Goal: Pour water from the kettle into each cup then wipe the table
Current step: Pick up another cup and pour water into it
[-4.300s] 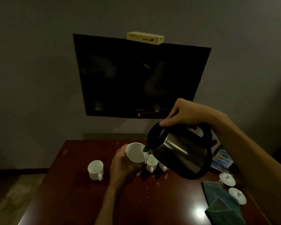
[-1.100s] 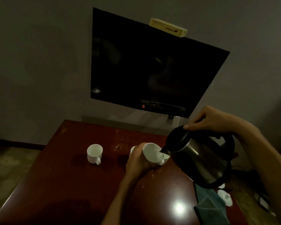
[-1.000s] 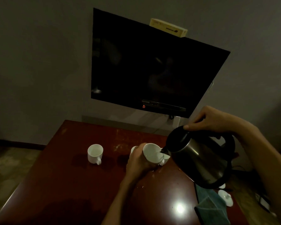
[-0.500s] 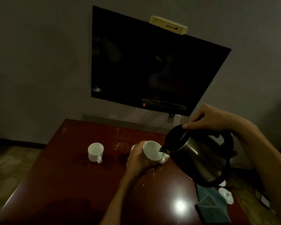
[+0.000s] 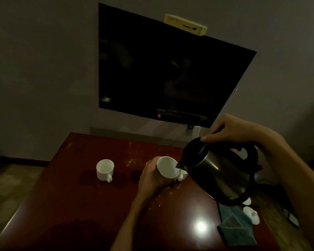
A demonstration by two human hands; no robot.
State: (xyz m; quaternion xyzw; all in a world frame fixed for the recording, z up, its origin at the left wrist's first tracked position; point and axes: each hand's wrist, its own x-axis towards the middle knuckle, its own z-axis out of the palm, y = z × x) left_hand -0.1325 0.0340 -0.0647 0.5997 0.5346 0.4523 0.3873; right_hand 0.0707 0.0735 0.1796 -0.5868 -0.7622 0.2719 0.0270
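Steel kettle (image 5: pixel 219 174) tilts at the desk's (image 5: pixel 83 200) three o'clock, spout over a white cup (image 5: pixel 167 169) — right hand (image 5: pixel 230 129) wrapped on its handle, left hand (image 5: pixel 152 178) gripping the cup. Another cup (image 5: pixel 105 170) stands at nine o'clock; a blue cloth (image 5: pixel 236 227) lies at five o'clock.
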